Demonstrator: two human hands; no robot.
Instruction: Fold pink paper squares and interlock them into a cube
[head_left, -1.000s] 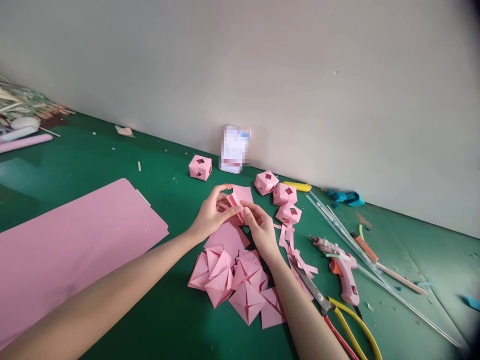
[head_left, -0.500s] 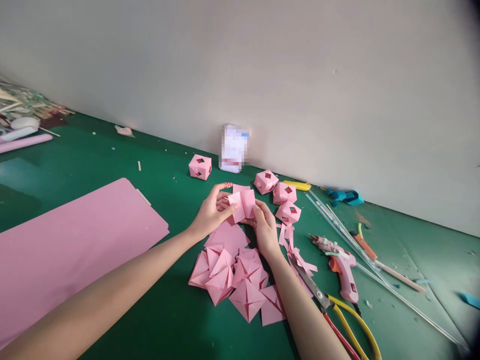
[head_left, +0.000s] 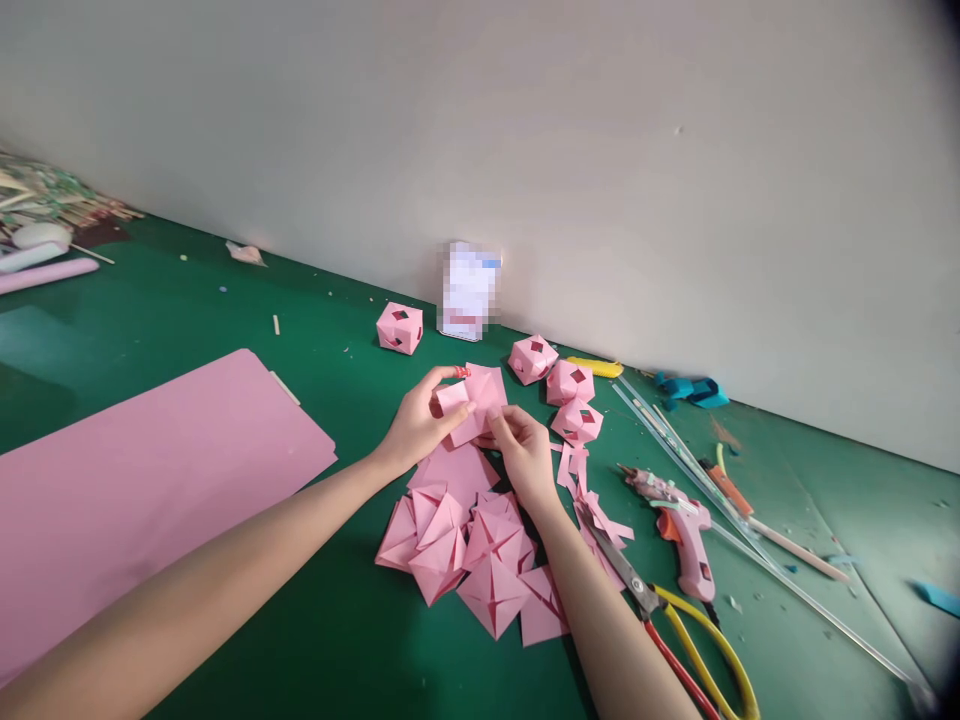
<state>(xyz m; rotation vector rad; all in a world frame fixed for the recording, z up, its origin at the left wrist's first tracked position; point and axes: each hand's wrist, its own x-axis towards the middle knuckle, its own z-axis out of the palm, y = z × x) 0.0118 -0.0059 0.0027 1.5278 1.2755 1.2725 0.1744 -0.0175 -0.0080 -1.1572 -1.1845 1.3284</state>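
A small creased pink paper square [head_left: 484, 392] is held above the table between both hands. My left hand [head_left: 421, 415] pinches its left side, where a flap is folded over near the thumb. My right hand [head_left: 523, 448] grips the lower right edge with thumb and fingers; some fingertips are hidden behind the paper. Beneath the hands lies a flat pink sheet [head_left: 456, 472]. Closer to me are several folded pink paper pieces [head_left: 495, 545] with their corners turned to the middle. Several pink paper polyhedra [head_left: 400, 328] with diamond openings stand farther back.
Scissors [head_left: 637, 590] with red and yellow handles lie by my right forearm, near pink paper scraps [head_left: 600, 520]. A pink glue gun [head_left: 686, 540] and clear glue sticks [head_left: 810, 590] are at right. Large pink sheets [head_left: 150, 480] spread at left. A phone [head_left: 469, 292] leans on the wall.
The paper's middle fold has been spread, so the square now lies more open, with a flap at its left. My right hand stays at the lower right edge.
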